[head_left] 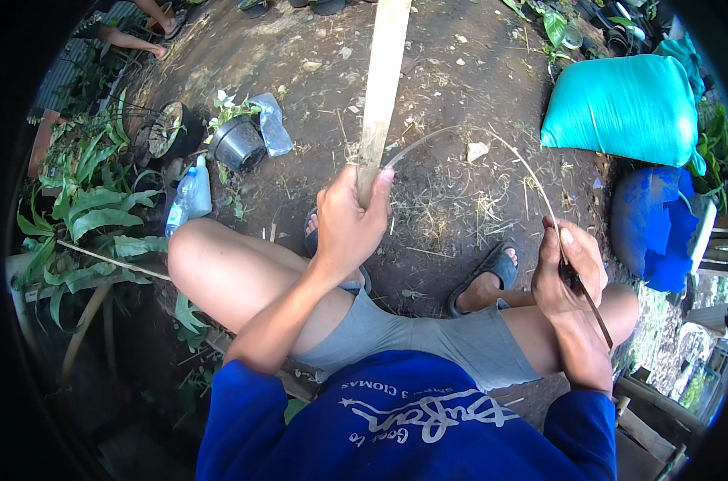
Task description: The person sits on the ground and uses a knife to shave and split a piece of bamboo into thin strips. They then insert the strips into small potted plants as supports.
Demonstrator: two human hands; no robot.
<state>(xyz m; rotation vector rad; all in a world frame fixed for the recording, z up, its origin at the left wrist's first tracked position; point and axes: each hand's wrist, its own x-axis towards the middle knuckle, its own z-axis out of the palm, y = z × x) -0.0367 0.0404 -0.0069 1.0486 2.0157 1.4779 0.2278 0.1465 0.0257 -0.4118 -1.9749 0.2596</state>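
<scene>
My left hand [349, 216] is closed around the near end of a long, flat, pale wooden slat [386, 76], which points away from me past the top edge. Its thumb lies along the slat. From beside that thumb a thin flexible strip [518, 152] arches over to the right. My right hand [572, 268], closed, grips this strip between thumb and fingers, and a darker length sticks out below toward my wrist. Something small and dark [570, 278] shows in the right palm; I cannot make out what it is.
Dirt ground [316, 96] with dry shavings lies ahead. At left are a black pot [237, 144], a plastic bottle [183, 200] and leafy plants [99, 212]. A turquoise sack [624, 112] and a torn blue container [657, 228] stand right. Another person's legs [135, 36] show far left.
</scene>
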